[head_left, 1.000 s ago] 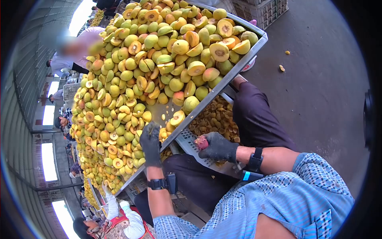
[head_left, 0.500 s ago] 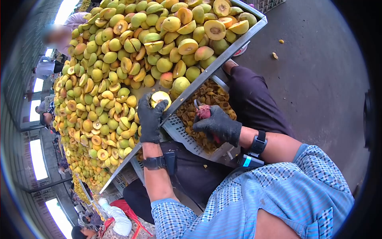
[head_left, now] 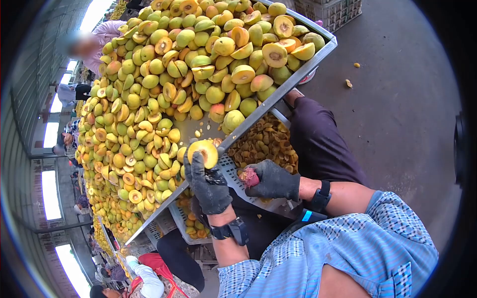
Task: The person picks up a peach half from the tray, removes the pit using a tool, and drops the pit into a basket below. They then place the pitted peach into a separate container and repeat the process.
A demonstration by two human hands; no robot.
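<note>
In my left hand, gloved in black, is a halved peach, its yellow cut face and brownish centre turned up. The fingers hold it just over the metal edge of the sorting table. My right hand, also in a dark glove, is closed round a hand tool with a rough reddish grip. The tool's working end cannot be made out now. It is apart from the peach half, to its lower right. Beneath both hands stands a pale plastic crate holding brown pits and scraps.
A large heap of green-yellow peaches, many halved, covers the metal-edged table. Another crate with fruit stands below its near edge. Stacked crates are at the upper right. Other people sit or stand along the left.
My left hand has lifted and turned the peach half, so its cut face shows. My right hand has lowered slightly, and the tool's curved metal end no longer shows. The view has shifted a little.
</note>
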